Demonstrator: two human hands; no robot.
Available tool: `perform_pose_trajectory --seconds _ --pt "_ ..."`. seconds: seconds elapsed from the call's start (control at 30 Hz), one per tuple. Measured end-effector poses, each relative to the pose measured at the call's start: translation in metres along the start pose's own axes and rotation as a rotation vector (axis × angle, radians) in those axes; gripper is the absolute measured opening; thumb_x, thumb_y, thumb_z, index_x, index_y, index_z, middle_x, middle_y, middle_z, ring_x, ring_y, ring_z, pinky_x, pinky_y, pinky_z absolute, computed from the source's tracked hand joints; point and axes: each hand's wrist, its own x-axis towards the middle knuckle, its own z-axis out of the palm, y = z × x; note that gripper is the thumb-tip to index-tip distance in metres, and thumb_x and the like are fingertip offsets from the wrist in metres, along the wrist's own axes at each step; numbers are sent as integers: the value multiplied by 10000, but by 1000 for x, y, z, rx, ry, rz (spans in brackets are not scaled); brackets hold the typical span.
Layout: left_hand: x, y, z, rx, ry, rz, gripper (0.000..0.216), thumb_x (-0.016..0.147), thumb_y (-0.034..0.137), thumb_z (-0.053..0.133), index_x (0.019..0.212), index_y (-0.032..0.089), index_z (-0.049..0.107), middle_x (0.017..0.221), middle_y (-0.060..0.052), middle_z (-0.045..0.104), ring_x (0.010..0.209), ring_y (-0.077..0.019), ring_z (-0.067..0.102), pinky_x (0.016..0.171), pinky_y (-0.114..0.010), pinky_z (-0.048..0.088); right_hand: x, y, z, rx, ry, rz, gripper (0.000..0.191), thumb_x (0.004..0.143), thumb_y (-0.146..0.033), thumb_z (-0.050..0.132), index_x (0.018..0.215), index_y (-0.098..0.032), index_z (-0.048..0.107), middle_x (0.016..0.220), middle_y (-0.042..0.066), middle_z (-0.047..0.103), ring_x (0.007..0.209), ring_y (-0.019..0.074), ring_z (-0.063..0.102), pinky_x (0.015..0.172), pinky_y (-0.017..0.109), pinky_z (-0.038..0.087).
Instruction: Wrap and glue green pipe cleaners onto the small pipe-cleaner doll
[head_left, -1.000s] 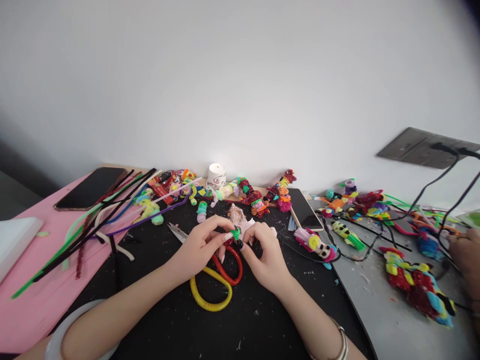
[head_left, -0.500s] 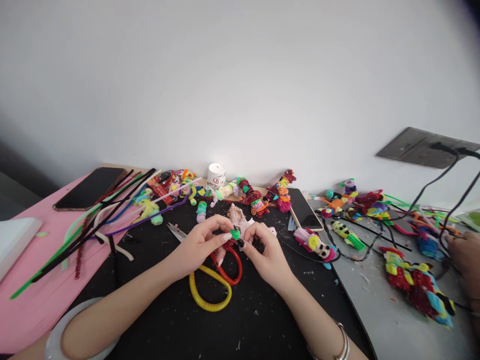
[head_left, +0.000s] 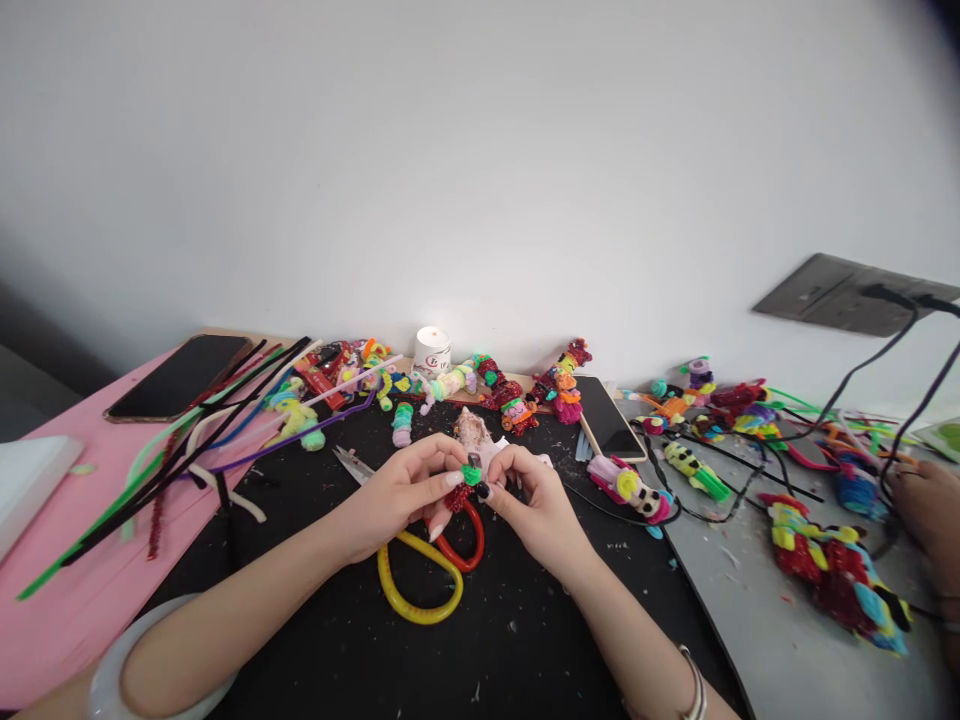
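Observation:
Between my two hands is a small pipe-cleaner figure (head_left: pixel 472 474), green at the top and sparkly red below. My left hand (head_left: pixel 405 490) is closed, pinching the figure with thumb and fingers from the left. My right hand (head_left: pixel 534 505) pinches its right side, partly covering it. Under the hands lie scissors (head_left: pixel 421 603) with one yellow and one red handle loop, their blades pointing up-left past my left hand. Just behind the hands sits a pinkish-brown lumpy thing (head_left: pixel 472 430), partly hidden.
Loose pipe cleaners (head_left: pixel 172 450) spread over the pink surface at left, by a dark phone (head_left: pixel 176 378). A paper cup (head_left: pixel 433 350) and several fuzzy figures line the wall. Another phone (head_left: pixel 609 420) lies at right. Another person's hand (head_left: pixel 926 505) is at the far right, near cables.
The small figure has turned slightly between my fingers, with more of its green top and red part showing. Both hands stay in nearly the same place.

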Motion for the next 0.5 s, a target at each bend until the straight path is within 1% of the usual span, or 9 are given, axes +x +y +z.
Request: perform_pose_trajectory --seconds 0.27,0.37,0.5 --pt "1 1 0 -64 -18 -36 40 887 237 541 917 218 522 708 70 496 407 -6 482 432 -143 355 0 -1 -1 74 -31 20 99 801 -217 612 769 -195 520 728 -19 468 692 138 424 655 269 359" --pt "1 1 0 -85 -22 -52 48 883 240 550 917 220 521 721 67 503 405 -4 478 429 -143 351 0 -2 -1 92 -23 11 108 794 -211 620 825 -200 517 742 -25 454 704 136 424 672 267 358" --pt "-1 2 0 -95 -23 -61 55 881 240 553 921 219 521 743 59 521 401 -2 475 428 -147 350 -1 -2 -1 127 -33 9 172 799 -197 614 946 -206 523 763 -26 452 728 137 438 702 268 366"
